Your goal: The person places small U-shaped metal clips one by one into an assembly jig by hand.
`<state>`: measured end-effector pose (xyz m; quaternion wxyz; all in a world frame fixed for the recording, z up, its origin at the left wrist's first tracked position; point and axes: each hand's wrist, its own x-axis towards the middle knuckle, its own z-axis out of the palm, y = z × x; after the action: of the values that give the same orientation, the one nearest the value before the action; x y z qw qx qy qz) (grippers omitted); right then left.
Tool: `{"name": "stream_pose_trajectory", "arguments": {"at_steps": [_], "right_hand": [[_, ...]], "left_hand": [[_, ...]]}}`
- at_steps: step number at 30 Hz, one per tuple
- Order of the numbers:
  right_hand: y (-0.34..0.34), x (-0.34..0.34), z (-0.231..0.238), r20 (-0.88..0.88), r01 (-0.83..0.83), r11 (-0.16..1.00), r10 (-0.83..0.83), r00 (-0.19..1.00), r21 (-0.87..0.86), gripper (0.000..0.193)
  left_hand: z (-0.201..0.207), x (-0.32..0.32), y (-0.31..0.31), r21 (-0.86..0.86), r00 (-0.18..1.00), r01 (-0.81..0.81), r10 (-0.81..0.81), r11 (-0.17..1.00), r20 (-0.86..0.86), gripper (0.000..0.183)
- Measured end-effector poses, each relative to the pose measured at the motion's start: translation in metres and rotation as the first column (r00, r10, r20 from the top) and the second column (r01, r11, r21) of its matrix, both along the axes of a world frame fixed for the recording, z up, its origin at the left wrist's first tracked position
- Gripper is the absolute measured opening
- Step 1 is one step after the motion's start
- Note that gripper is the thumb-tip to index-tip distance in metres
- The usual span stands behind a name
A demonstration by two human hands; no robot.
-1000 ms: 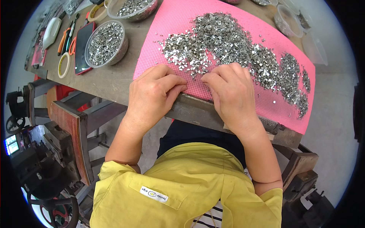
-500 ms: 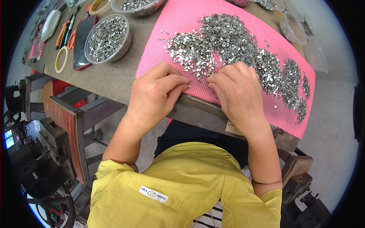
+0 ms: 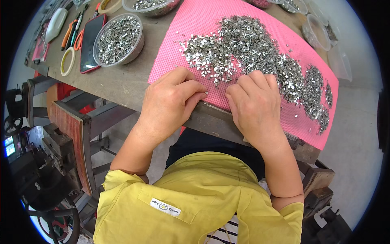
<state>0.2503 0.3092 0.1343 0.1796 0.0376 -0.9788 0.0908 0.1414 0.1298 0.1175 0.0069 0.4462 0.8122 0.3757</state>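
My left hand (image 3: 172,97) is closed in a pinch at the front edge of the pink textured mat (image 3: 166,51). Between its thumb and index finger sits a tiny shiny metal piece (image 3: 206,93). Just to the right, my right hand (image 3: 256,107) is palm down with its fingers curled and drawn together over the mat's near edge. Whatever lies under its fingertips is hidden. Beyond both hands spread heaps of small silvery metal pieces: flat bright bits (image 3: 205,57) on the left, and a larger pile of thin pieces (image 3: 248,38) behind them.
At the left on the workbench (image 3: 134,77) stand a clear tub (image 3: 118,40) full of metal pieces, a phone (image 3: 92,42), a tape roll (image 3: 68,62), pliers (image 3: 67,36) and a white bottle (image 3: 56,25). More tubs (image 3: 316,32) line the far right. A wooden stool (image 3: 69,138) stands lower left.
My right hand has drawn back slightly toward me, with its fingertips curled further under. My left hand keeps its pinch on the metal piece. The whole view has shifted a little.
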Motion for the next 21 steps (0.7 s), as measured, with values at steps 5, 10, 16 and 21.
{"name": "stream_pose_trajectory", "arguments": {"at_steps": [5,10,16,21], "right_hand": [[0.009,0.006,0.001,0.070,0.056,0.989,-0.047,0.996,-0.138,0.012],[0.032,0.026,0.005,-0.049,0.150,0.947,-0.171,0.984,-0.284,0.011],[0.039,0.044,0.005,-0.058,0.128,0.907,-0.164,0.985,-0.401,0.011],[0.031,0.036,-0.001,-0.085,0.049,0.925,-0.088,0.993,-0.377,0.006]], "left_hand": [[0.003,0.008,0.009,-0.015,0.999,-0.026,0.025,1.000,-0.044,0.014],[0.003,0.017,0.010,-0.059,0.990,-0.137,0.134,0.989,-0.050,0.010],[0.008,0.014,0.013,-0.123,0.996,-0.055,0.045,0.991,-0.079,0.012],[0.007,0.019,0.016,-0.122,0.994,-0.072,0.061,0.990,-0.086,0.010]]}}
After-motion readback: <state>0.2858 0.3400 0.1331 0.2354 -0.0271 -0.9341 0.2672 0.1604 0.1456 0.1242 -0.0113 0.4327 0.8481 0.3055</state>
